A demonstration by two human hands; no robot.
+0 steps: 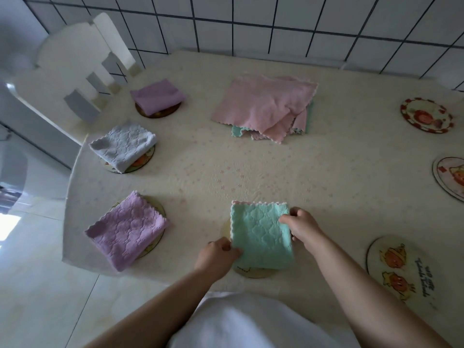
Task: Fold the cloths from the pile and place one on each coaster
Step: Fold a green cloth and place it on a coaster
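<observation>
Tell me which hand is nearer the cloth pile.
Right. The right hand grips the green cloth's far right edge, closer to the pile; the left hand holds its near left edge.

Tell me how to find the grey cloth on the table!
Start at the white chair by the table's left edge. Three folded cloths lie down that side, each on a coaster. The grey cloth is the middle one, between two purple cloths, and the only grey one.

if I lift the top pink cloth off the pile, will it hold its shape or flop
Probably flop: the pink cloth lies rumpled and sags over the pile. It looks thin and fluffy, so likely light. It may drag a cloth beneath along.
</observation>
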